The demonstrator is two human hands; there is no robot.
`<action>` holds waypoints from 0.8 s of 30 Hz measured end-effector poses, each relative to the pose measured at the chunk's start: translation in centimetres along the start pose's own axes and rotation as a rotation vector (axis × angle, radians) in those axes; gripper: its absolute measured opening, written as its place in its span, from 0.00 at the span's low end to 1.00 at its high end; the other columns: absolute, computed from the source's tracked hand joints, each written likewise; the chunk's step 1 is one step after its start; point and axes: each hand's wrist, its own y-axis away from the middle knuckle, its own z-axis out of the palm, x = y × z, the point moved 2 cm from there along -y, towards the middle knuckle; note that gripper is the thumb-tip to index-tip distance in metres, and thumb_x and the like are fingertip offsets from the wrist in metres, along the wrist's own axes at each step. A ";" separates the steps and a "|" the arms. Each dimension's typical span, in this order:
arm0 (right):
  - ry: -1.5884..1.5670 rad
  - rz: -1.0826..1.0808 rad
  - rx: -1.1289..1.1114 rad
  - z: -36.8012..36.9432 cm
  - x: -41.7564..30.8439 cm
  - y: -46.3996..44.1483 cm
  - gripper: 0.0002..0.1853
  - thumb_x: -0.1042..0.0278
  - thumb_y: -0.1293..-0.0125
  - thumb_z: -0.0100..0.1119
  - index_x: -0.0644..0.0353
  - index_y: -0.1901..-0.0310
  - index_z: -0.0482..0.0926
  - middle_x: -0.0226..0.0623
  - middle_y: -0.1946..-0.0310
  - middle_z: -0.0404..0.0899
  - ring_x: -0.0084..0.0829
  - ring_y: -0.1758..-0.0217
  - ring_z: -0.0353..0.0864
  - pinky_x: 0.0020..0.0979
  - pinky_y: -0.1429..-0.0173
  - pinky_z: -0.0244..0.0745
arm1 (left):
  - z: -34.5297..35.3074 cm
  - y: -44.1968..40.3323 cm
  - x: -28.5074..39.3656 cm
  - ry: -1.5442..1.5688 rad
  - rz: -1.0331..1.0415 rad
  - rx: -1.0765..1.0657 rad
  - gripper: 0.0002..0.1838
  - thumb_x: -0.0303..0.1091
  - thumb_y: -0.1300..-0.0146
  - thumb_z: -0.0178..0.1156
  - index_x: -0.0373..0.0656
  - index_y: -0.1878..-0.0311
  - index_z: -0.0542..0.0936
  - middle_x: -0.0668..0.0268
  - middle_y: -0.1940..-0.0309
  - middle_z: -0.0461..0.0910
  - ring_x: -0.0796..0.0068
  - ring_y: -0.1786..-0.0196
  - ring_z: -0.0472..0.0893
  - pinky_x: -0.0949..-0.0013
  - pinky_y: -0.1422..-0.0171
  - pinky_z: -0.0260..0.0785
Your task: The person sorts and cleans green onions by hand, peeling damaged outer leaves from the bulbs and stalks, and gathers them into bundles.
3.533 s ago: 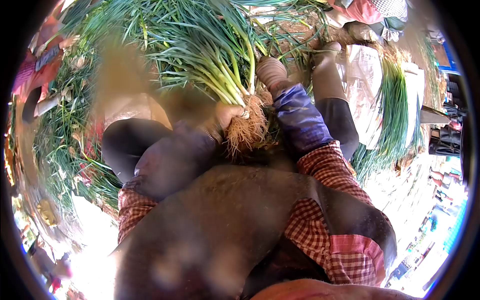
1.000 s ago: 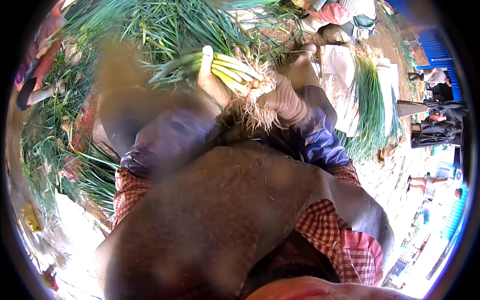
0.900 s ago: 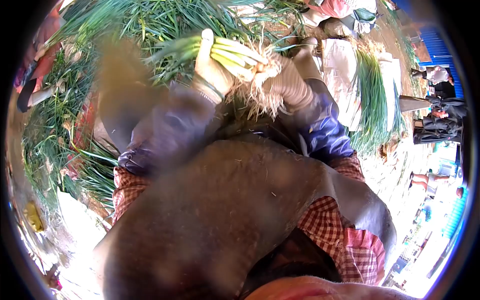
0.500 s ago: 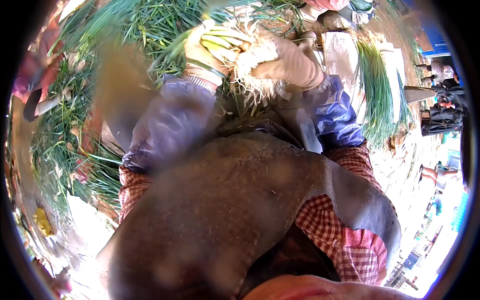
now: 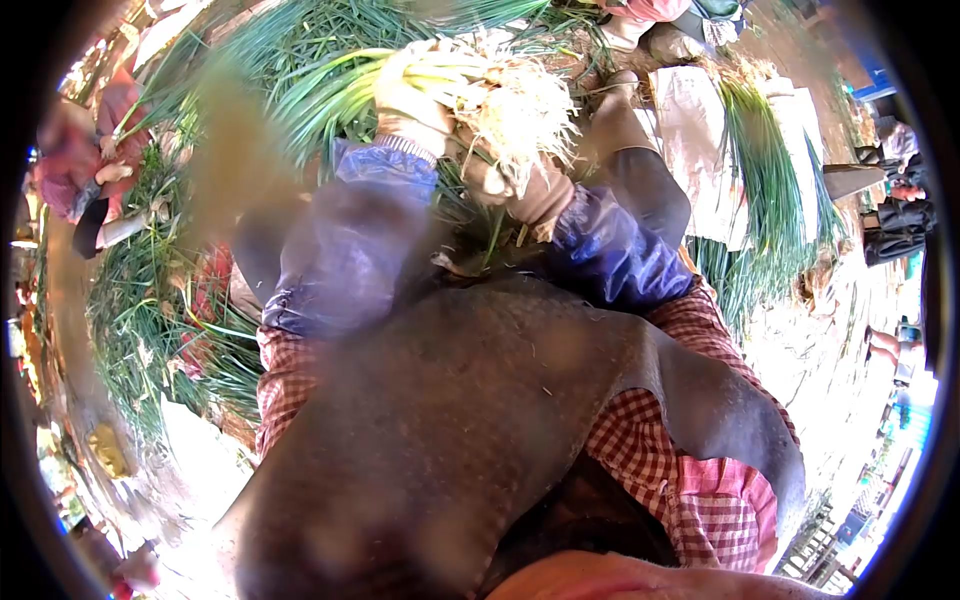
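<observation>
A bunch of green onions (image 5: 345,85) lies across in front of me, its leaves to the left and its shaggy pale roots (image 5: 520,105) to the right. My left hand (image 5: 412,112), in a light glove, is closed around the white stems. Below the root end, my right hand (image 5: 520,192), also gloved, has its fingers curled against the bunch. Hanging roots hide part of those fingers. Blue sleeve covers reach both wrists.
Loose green onions (image 5: 270,60) are heaped ahead and to the left. At right, more green onions (image 5: 760,150) lie over white sacking (image 5: 690,130). A dark apron (image 5: 450,400) covers my lap. Other people sit at far left (image 5: 100,170) and stand at far right (image 5: 895,230).
My right hand has moved left and down, from the side of the roots to beneath them. The bunch has shifted up, showing more stem and leaf. My left hand keeps its hold.
</observation>
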 end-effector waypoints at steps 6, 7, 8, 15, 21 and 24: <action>-0.165 0.143 -0.094 -0.9 0.8 2.7 0.19 0.57 0.31 0.49 0.65 0.49 0.70 0.35 0.71 0.76 0.21 0.80 0.67 0.20 0.78 0.60 | 0.1 0.4 -0.1 -0.158 0.053 0.012 0.09 0.31 0.45 0.54 0.34 0.65 0.74 0.54 0.69 0.78 0.58 0.63 0.79 0.62 0.53 0.74; 0.004 0.194 -0.169 1.5 -1.0 3.7 0.18 0.57 0.34 0.53 0.67 0.56 0.74 0.31 0.79 0.73 0.20 0.81 0.66 0.21 0.78 0.60 | -0.8 -1.6 0.6 -0.097 0.020 -0.096 0.08 0.31 0.46 0.54 0.35 0.67 0.75 0.55 0.71 0.78 0.60 0.68 0.79 0.62 0.58 0.76; 0.297 0.061 -0.101 3.9 -3.8 5.7 0.15 0.60 0.39 0.59 0.67 0.64 0.77 0.30 0.85 0.70 0.19 0.83 0.66 0.21 0.78 0.62 | -2.3 -3.0 2.1 -0.187 0.080 -0.056 0.09 0.33 0.44 0.53 0.37 0.66 0.74 0.54 0.70 0.79 0.61 0.71 0.80 0.63 0.64 0.77; 0.969 0.106 0.091 0.1 -8.9 8.7 0.26 0.66 0.42 0.62 0.64 0.43 0.68 0.41 0.60 0.77 0.36 0.56 0.77 0.37 0.51 0.72 | -7.7 -5.5 5.3 -0.320 0.029 -0.126 0.13 0.36 0.42 0.53 0.36 0.62 0.77 0.55 0.70 0.81 0.62 0.71 0.80 0.63 0.65 0.75; 2.000 -0.704 -0.014 4.8 -6.5 4.8 0.37 0.49 0.53 0.66 0.49 0.39 0.68 0.42 0.42 0.67 0.44 0.36 0.63 0.47 0.32 0.55 | -5.3 1.1 0.7 -0.568 -0.165 0.016 0.18 0.41 0.38 0.51 0.37 0.53 0.78 0.60 0.60 0.80 0.66 0.62 0.79 0.66 0.59 0.74; 2.061 -0.675 -0.027 1.7 -2.7 2.2 0.33 0.50 0.45 0.58 0.51 0.38 0.66 0.43 0.37 0.62 0.47 0.35 0.61 0.49 0.32 0.54 | -6.5 0.6 -2.1 -0.507 -0.212 0.015 0.20 0.47 0.37 0.53 0.41 0.53 0.79 0.64 0.60 0.79 0.69 0.58 0.78 0.65 0.53 0.72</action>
